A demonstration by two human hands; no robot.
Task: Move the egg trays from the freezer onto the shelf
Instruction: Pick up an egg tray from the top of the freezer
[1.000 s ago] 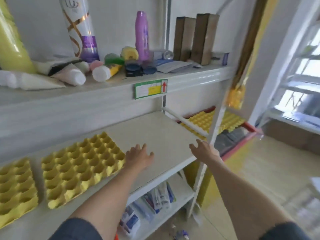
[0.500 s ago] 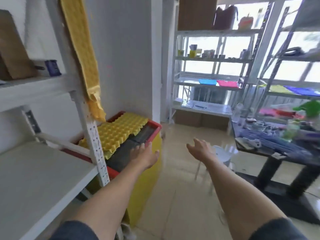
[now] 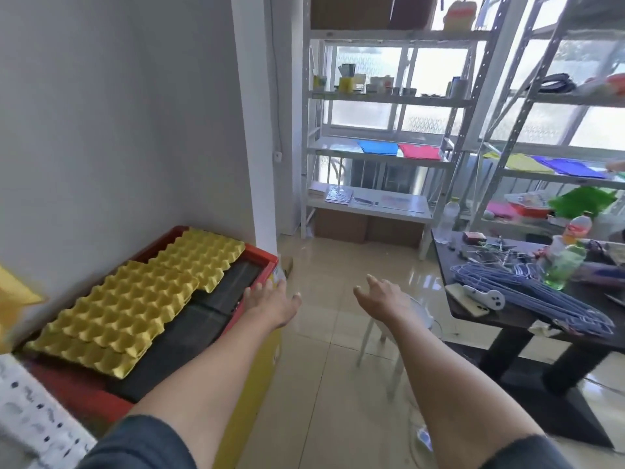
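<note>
Yellow egg trays lie on top of the chest freezer [image 3: 260, 255], which has a red rim, a dark lid and a yellow side. The near tray [image 3: 115, 313] overlaps the far tray [image 3: 206, 252] by the wall. My left hand [image 3: 274, 301] hovers open over the freezer's right front edge, to the right of the trays and holding nothing. My right hand [image 3: 382, 297] is open in the air above the tiled floor, apart from everything. A perforated white upright of the shelf [image 3: 30, 407] shows at the bottom left corner.
A white stool [image 3: 419, 319] stands just beyond my right hand. A dark table [image 3: 507, 316] with blue hangers, bottles and a game controller fills the right. Metal shelving [image 3: 382, 99] lines the far windows. Tiled floor lies between the freezer and table.
My view has swung right, from the shelf with two placed trays to the freezer. Both empty hands came along; the left one now reaches over the freezer's edge.
</note>
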